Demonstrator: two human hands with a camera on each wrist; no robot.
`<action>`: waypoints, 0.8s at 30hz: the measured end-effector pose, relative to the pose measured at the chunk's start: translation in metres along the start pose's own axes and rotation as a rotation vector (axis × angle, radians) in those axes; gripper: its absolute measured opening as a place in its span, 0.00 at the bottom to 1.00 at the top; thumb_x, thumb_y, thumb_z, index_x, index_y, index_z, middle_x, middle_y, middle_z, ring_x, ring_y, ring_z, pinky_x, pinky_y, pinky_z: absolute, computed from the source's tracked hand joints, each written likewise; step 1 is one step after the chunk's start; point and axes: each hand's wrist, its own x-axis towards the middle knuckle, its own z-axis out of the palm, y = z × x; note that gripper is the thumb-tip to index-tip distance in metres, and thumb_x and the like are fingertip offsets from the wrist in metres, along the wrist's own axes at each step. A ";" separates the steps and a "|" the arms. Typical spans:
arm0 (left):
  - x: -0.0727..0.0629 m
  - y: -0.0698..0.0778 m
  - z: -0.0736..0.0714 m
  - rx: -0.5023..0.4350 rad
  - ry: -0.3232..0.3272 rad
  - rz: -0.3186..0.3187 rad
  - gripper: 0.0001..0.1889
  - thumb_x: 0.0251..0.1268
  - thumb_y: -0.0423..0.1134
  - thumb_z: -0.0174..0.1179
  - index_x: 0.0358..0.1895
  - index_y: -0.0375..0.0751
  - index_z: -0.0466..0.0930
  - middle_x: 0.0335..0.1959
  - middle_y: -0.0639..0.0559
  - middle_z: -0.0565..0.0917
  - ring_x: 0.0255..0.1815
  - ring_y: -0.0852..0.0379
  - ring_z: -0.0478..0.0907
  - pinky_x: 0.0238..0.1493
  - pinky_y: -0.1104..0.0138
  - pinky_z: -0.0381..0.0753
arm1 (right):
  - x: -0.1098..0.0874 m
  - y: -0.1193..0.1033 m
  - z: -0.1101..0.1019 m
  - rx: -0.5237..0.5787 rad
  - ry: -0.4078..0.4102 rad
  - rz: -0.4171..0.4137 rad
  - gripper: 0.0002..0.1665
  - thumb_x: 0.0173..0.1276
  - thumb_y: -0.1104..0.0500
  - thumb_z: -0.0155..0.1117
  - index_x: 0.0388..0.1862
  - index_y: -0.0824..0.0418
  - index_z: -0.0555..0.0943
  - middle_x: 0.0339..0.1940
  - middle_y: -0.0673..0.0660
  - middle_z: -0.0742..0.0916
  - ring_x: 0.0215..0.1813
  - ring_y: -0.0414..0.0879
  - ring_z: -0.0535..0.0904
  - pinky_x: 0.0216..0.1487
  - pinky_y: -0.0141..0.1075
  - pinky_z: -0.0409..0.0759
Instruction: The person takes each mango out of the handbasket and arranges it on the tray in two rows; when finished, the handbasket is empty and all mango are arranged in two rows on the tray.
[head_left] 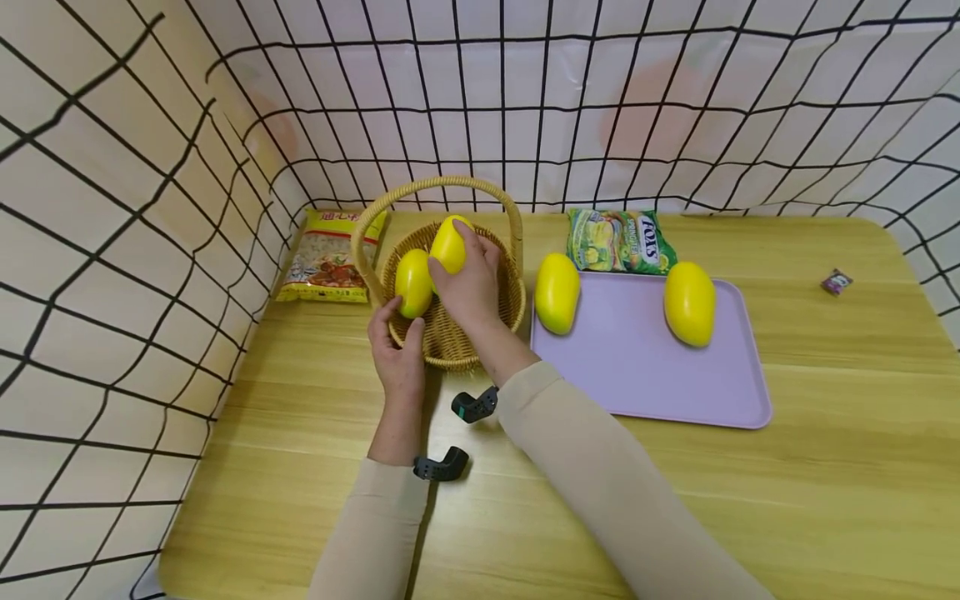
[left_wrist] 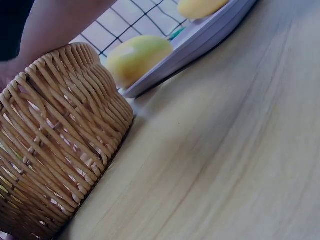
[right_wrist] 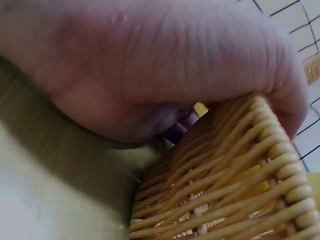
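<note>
A round wicker basket [head_left: 450,363] with a tall arched handle stands on the table, left of the tray. My right hand [head_left: 471,287] reaches into it and grips a yellow mango [head_left: 447,247], thumb on the near side. Another mango [head_left: 414,283] lies in the basket to the left. My left hand [head_left: 399,358] holds the basket's near-left rim, its thumb bent over the edge in the right wrist view. The left wrist view shows the outer weave of the basket [left_wrist: 65,135] with my right forearm above it. My right fingertips are partly hidden.
A lilac tray [head_left: 645,375] stands to the right with two mangoes, one at its left edge [head_left: 557,293] and one at right [head_left: 690,304]. Behind it lies a green FOX'S bag [head_left: 618,242]. A yellow food packet [head_left: 330,258] is left; a small purple wrapper [head_left: 836,282] lies far right.
</note>
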 end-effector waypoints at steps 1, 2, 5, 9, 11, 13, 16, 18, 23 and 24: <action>0.000 -0.001 0.000 0.002 0.003 0.000 0.22 0.63 0.30 0.62 0.62 0.35 0.77 0.68 0.40 0.70 0.75 0.48 0.64 0.79 0.55 0.56 | -0.002 -0.001 -0.001 0.002 -0.006 -0.019 0.40 0.70 0.47 0.68 0.78 0.39 0.65 0.75 0.58 0.65 0.67 0.56 0.74 0.68 0.50 0.76; 0.000 -0.001 0.000 0.001 0.002 0.001 0.22 0.63 0.30 0.62 0.62 0.35 0.77 0.68 0.41 0.71 0.75 0.48 0.64 0.79 0.55 0.56 | -0.004 -0.001 -0.003 0.003 -0.013 -0.036 0.40 0.70 0.47 0.68 0.78 0.39 0.65 0.75 0.58 0.65 0.67 0.56 0.75 0.67 0.50 0.76; -0.001 -0.001 0.000 -0.008 -0.007 -0.001 0.22 0.64 0.31 0.62 0.62 0.36 0.77 0.68 0.42 0.70 0.75 0.49 0.64 0.79 0.55 0.56 | -0.012 -0.004 -0.012 -0.007 -0.044 -0.085 0.41 0.68 0.46 0.70 0.78 0.40 0.65 0.74 0.57 0.66 0.67 0.57 0.75 0.66 0.52 0.77; -0.001 -0.002 -0.001 -0.025 -0.016 -0.007 0.22 0.65 0.31 0.61 0.62 0.36 0.76 0.68 0.42 0.69 0.75 0.49 0.64 0.79 0.54 0.57 | -0.025 -0.008 -0.028 -0.086 -0.103 -0.168 0.43 0.66 0.46 0.71 0.78 0.42 0.66 0.76 0.57 0.66 0.68 0.57 0.74 0.65 0.54 0.78; -0.001 -0.002 -0.001 -0.030 -0.020 -0.004 0.21 0.65 0.31 0.62 0.62 0.35 0.76 0.68 0.42 0.69 0.74 0.49 0.64 0.79 0.54 0.58 | -0.032 -0.010 -0.038 -0.132 -0.130 -0.206 0.43 0.65 0.46 0.72 0.78 0.42 0.66 0.78 0.56 0.65 0.68 0.58 0.74 0.64 0.55 0.78; -0.001 -0.002 0.000 -0.036 -0.024 -0.007 0.21 0.65 0.31 0.61 0.62 0.35 0.76 0.68 0.42 0.69 0.74 0.49 0.64 0.79 0.55 0.58 | -0.040 -0.011 -0.050 -0.166 -0.154 -0.240 0.43 0.64 0.45 0.73 0.77 0.42 0.67 0.78 0.55 0.66 0.69 0.58 0.73 0.63 0.57 0.78; -0.001 -0.001 0.000 -0.035 -0.027 -0.006 0.21 0.65 0.32 0.61 0.62 0.35 0.76 0.68 0.41 0.68 0.75 0.49 0.63 0.79 0.55 0.58 | -0.052 -0.011 -0.068 -0.228 -0.187 -0.281 0.44 0.62 0.44 0.74 0.76 0.42 0.68 0.77 0.53 0.67 0.70 0.58 0.72 0.64 0.58 0.76; -0.001 -0.001 0.000 -0.036 -0.026 -0.006 0.21 0.65 0.32 0.61 0.62 0.35 0.76 0.68 0.41 0.69 0.75 0.49 0.63 0.78 0.55 0.58 | -0.059 -0.010 -0.079 -0.281 -0.206 -0.312 0.44 0.62 0.44 0.74 0.76 0.43 0.69 0.77 0.53 0.68 0.72 0.56 0.71 0.65 0.57 0.75; -0.001 -0.002 0.000 -0.047 -0.019 -0.007 0.22 0.64 0.32 0.61 0.62 0.35 0.76 0.68 0.41 0.69 0.74 0.49 0.64 0.78 0.55 0.59 | -0.075 -0.002 -0.104 -0.401 -0.237 -0.362 0.44 0.61 0.42 0.74 0.76 0.45 0.70 0.76 0.55 0.68 0.74 0.55 0.66 0.68 0.56 0.73; 0.000 -0.002 0.000 -0.054 -0.017 -0.009 0.22 0.64 0.32 0.61 0.61 0.35 0.75 0.68 0.41 0.68 0.74 0.49 0.64 0.78 0.55 0.59 | -0.078 0.000 -0.109 -0.413 -0.237 -0.363 0.45 0.61 0.42 0.74 0.76 0.45 0.70 0.76 0.56 0.68 0.74 0.55 0.65 0.68 0.57 0.73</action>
